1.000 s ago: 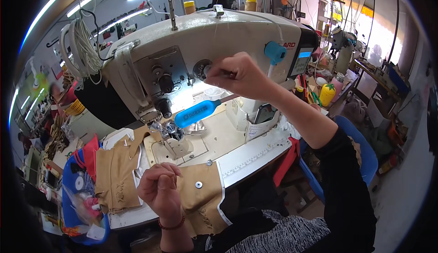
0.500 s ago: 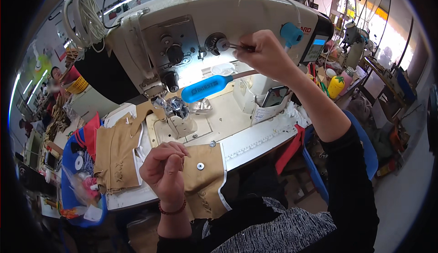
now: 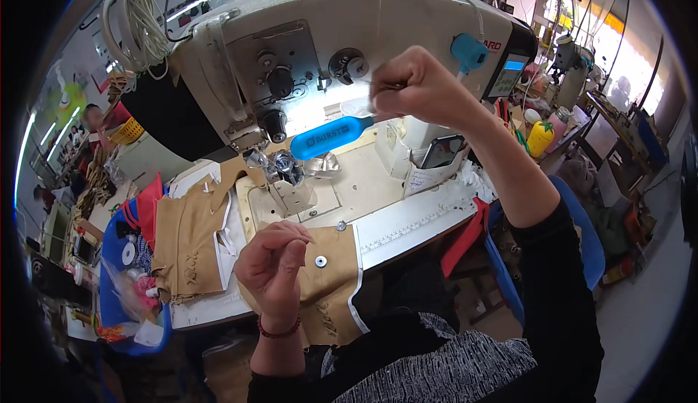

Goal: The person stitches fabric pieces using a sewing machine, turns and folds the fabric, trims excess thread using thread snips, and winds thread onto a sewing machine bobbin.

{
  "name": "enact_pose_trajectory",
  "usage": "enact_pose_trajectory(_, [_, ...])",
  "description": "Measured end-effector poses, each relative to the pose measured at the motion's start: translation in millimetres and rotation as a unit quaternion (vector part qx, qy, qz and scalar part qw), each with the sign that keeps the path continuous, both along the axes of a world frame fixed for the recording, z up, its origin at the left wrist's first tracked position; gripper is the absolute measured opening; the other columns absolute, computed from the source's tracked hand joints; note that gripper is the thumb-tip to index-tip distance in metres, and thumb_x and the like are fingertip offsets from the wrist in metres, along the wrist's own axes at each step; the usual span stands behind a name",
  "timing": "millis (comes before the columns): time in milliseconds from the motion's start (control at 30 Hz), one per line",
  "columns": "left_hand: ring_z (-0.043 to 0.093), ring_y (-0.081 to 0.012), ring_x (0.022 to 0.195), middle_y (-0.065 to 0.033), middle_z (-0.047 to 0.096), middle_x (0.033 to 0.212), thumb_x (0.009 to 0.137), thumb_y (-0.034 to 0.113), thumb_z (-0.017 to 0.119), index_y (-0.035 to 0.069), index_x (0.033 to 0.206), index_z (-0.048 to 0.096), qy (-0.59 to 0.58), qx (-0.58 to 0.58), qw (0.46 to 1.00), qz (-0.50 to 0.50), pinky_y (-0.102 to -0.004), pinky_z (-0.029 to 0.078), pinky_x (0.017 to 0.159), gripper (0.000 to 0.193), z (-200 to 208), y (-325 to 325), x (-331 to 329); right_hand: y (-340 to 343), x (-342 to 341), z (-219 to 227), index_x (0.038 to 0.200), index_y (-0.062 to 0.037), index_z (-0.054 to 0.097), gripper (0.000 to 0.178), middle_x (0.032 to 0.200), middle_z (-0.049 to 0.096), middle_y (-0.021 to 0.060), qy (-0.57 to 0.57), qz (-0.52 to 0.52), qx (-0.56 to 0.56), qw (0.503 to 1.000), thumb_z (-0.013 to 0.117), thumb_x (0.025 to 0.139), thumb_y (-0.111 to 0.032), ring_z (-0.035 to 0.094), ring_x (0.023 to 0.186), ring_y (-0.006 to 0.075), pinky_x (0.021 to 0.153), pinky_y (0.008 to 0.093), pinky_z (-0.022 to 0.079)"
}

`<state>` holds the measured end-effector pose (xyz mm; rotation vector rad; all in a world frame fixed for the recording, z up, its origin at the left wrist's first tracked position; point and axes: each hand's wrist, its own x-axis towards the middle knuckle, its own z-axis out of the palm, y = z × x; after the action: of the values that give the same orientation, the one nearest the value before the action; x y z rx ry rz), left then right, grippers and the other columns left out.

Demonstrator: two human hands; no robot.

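Observation:
My right hand [image 3: 418, 87] is closed in a fist in front of the sewing machine [image 3: 407, 25], gripping a thin dark metal tool whose kind I cannot make out. Just left of that fist is a round metal winder [image 3: 355, 68] on the machine's front. Lower down, my left hand [image 3: 275, 265] hovers over tan fabric [image 3: 327, 287], its fingers curled and the thumb against them; whatever they hold, if anything, is hidden. On the fabric beside it lies a small round bobbin [image 3: 321, 261]. A second small metal disc [image 3: 341, 226] rests at the fabric's far edge.
A blue paddle-shaped piece [image 3: 331, 137] juts out beneath the machine's arm, above the needle area. More tan fabric pieces [image 3: 190, 243] lie on the left of the table. A blue bin [image 3: 116, 308] stands at left. A phone [image 3: 442, 152] sits in a white holder.
My right hand has drawn the metal tool away from the winder, slightly down. My left hand has shifted a little up and right, its fingers still curled.

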<state>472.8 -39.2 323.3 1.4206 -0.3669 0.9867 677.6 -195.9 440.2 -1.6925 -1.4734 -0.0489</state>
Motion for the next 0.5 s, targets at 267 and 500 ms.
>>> enact_pose_trajectory(267, [0.047,-0.0155,0.062,-0.0057,0.051,0.065,0.081,0.0,0.06,-0.003,0.077,0.054,-0.023,-0.007,0.999,-0.046,-0.0323,0.044,0.064,0.008,-6,1,1,6,2,9,0.074,0.0002,0.066,0.011,0.053,0.059,0.0056,-0.093,-0.202,0.277,0.935,0.063,0.076,-0.01,0.052,0.043,0.007,0.039,0.0244,0.039])
enact_pose_trajectory(500, [0.049,-0.0157,0.065,-0.007,0.054,0.069,0.08,-0.003,0.059,-0.004,0.078,0.054,0.007,-0.003,0.999,-0.046,-0.0313,0.044,0.066,0.006,-12,2,2,-5,-9,-13,0.077,0.0036,0.065,0.009,0.061,0.06,0.0033,-0.019,-0.118,0.046,0.992,0.057,0.077,0.0,0.053,0.052,0.0059,0.048,0.0203,0.042])
